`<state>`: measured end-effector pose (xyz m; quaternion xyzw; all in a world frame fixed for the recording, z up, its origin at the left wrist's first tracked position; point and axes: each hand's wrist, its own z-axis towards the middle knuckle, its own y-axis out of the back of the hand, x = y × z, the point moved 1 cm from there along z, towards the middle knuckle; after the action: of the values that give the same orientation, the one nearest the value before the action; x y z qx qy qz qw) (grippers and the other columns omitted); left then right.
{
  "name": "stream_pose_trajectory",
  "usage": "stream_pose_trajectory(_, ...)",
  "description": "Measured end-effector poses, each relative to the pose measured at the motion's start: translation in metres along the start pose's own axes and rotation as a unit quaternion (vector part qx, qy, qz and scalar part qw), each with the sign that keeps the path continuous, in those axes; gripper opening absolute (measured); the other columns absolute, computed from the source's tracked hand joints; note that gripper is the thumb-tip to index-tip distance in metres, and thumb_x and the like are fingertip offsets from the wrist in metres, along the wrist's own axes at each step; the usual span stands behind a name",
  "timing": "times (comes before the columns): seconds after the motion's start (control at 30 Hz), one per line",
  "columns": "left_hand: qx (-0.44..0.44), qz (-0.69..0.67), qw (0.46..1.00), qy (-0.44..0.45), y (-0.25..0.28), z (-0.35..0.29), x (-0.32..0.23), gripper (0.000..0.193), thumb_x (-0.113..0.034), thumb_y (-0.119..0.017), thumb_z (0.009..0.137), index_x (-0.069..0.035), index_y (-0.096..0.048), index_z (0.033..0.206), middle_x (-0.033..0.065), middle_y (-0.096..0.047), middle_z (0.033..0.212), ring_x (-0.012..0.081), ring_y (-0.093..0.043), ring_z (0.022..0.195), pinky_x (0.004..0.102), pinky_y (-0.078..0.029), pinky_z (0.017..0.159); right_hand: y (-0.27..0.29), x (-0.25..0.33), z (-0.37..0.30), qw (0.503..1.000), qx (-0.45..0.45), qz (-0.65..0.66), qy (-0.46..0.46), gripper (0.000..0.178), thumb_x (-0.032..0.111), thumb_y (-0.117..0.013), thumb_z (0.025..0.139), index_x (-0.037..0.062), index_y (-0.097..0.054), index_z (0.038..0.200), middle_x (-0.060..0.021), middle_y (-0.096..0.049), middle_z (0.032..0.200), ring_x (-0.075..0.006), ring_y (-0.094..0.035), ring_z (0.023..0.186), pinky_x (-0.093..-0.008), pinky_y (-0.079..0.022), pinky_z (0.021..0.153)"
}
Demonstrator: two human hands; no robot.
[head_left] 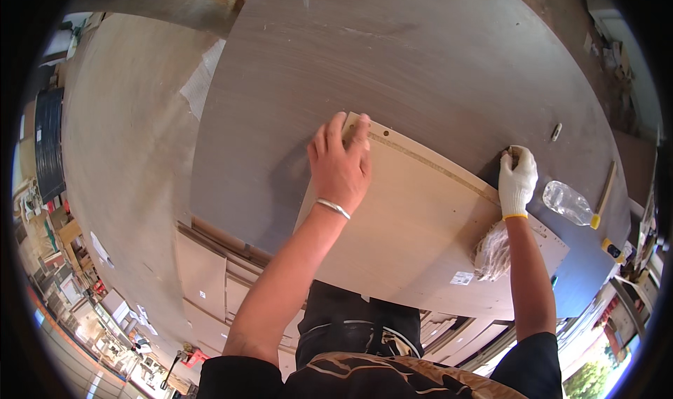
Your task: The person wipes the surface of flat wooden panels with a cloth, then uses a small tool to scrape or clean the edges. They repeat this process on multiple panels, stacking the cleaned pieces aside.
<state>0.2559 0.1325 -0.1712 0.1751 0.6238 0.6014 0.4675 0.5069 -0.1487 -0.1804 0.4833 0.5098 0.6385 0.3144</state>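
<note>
A pale wooden panel (413,217) lies on the grey tabletop, with small holes and a narrow groove-like strip along its far edge. My bare left hand (341,157), a metal bangle at its wrist, has its fingers hooked over the panel's far left corner. Toward the panel's right end, my right hand (517,178) wears a white knitted glove with a yellow cuff. Its fingers are curled by the far edge around something small and brownish, mostly hidden. Beside that wrist, a bundle of whitish strands or cloth (493,250) rests on the panel, near a white label (461,278).
A clear plastic bottle (568,203) with a yellow cap lies right of the gloved hand, beside a thin wooden stick (607,189). A small light-coloured object (556,132) sits farther off. Stacked boards (203,287) are at lower left. A larger brownish surface (126,133) extends leftward.
</note>
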Motion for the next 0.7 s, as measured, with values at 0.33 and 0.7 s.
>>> stream_pose_trajectory(0.33, 0.006, -0.115, 0.989, 0.087, 0.009, 0.011, 0.002, 0.057, -0.014, -0.071, 0.098, -0.004, -0.060, 0.152, 0.0136, -0.069, 0.121, 0.0345, -0.054, 0.112, 0.0475, -0.044, 0.104, -0.005, -0.012, 0.000, 0.999, -0.031, -0.016, -0.027, 0.021, 0.017, -0.072, 0.099, 0.0070, -0.073, 0.118, -0.0116, -0.076, 0.113, -0.0329, -0.069, 0.111, -0.0463, -0.053, 0.097)
stream_pose_trajectory(0.7, -0.045, -0.040, 0.998, -0.012, -0.003, 0.021, 0.025, 0.037, -0.008, -0.078, 0.093, -0.008, -0.077, 0.129, 0.0028, -0.076, 0.112, 0.0287, -0.061, 0.104, 0.0446, -0.047, 0.094, 0.002, 0.002, 0.000, 0.998, -0.047, -0.018, -0.032, 0.027, 0.024, -0.070, 0.099, 0.0081, -0.073, 0.120, -0.0161, -0.075, 0.118, -0.0383, -0.067, 0.115, -0.0500, -0.051, 0.101)
